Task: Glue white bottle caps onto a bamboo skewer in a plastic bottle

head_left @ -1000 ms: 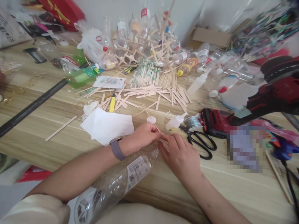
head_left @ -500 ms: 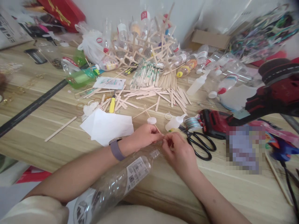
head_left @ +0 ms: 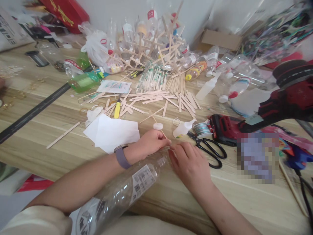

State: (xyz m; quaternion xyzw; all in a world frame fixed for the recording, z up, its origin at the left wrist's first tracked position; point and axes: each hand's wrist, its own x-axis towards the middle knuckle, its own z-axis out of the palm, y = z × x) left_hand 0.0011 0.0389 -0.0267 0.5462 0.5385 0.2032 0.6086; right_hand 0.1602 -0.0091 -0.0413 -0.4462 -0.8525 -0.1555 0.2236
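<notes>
I read the left hand [head_left: 150, 142] as closed, finger and thumb pinching the near end of a thin stick [head_left: 164, 134]. The right hand [head_left: 192, 163] sits just beside it, fingers curled inward; I can't tell from my view whether they grip anything.

The stick runs away from the fingertips, its far end leaning a little to the left, with a round white cap [head_left: 157, 126] on or against it partway along. The left hand is the nearer one to it.

Just on the body side of both hands lies the clear bottle [head_left: 117, 192]. I see its long axis slanting from the base, near the body at lower left, up to the neck, which points away and right, towards the right hand's fingers. The left forearm runs alongside.

Farther out on the worktop [head_left: 168, 199], I have white paper [head_left: 118, 130] to the left, and a small squeeze bottle [head_left: 181, 130] and black-handled scissors [head_left: 211, 147] to the right.
</notes>
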